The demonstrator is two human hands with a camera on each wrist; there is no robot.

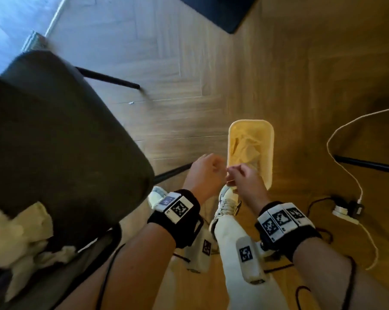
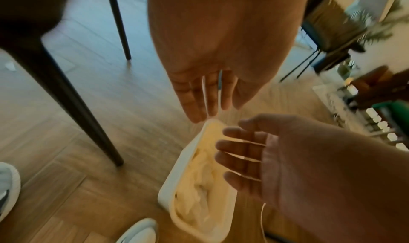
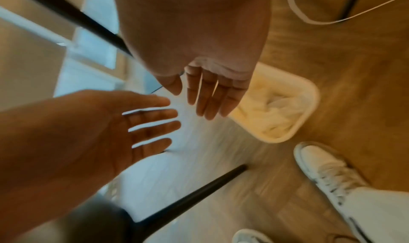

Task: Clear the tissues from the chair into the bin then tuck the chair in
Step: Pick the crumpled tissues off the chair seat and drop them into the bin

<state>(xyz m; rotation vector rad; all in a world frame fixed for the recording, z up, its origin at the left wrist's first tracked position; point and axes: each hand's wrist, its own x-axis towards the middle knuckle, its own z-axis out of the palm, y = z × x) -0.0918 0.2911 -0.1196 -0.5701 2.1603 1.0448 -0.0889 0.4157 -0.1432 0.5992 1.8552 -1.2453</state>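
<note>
Both hands are out over the floor, close together just at the near end of the bin point(image 1: 270, 153), and neither one holds anything. The left hand point(image 1: 206, 170) shows straight, slightly spread fingers in the wrist views, palm bare; the right hand point(image 1: 245, 179) is the same, fingers point(image 3: 204, 96) extended and loose above the bin's rim. The bin is a pale, rounded-rectangle tub standing on the wooden floor point(image 1: 189, 63) just beyond the person's white shoe point(image 1: 227, 202), and crumpled white tissue point(image 1: 245, 146) already lies inside it. Over on the left sits the dark chair point(image 1: 54, 130), its black legs splayed on the floor, and more tissues point(image 1: 21, 231) lie bunched on its seat at the near left corner, well apart from both hands. A white cable point(image 1: 345, 157) loops across the floor on the right, running to a plug strip point(image 1: 345, 212) near the right forearm.
</note>
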